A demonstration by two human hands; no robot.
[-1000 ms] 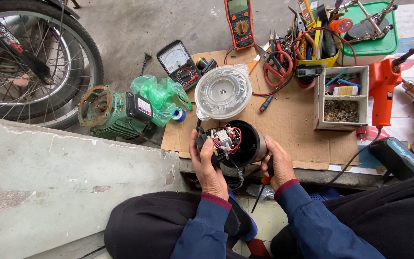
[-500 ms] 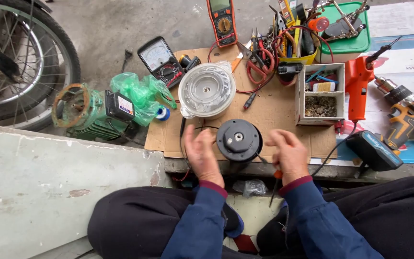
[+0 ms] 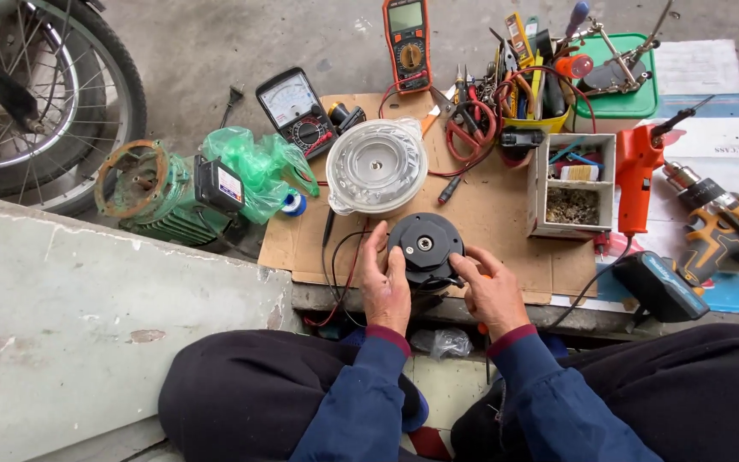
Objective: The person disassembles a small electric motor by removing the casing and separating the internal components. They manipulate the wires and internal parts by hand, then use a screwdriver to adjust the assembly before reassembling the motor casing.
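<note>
Both my hands on the round black motor housing, which sits flat-face up near the front edge of the cardboard sheet. Left hand cups its left rim, fingers curled against the side; right hand pinches the right rim between thumb and fingers. Red and black wires trail from beneath, looping off the edge. Risk as I judge it: turning the housing could snag or strain those leads. The clear round cover lies just behind, close enough to get knocked.
</note>
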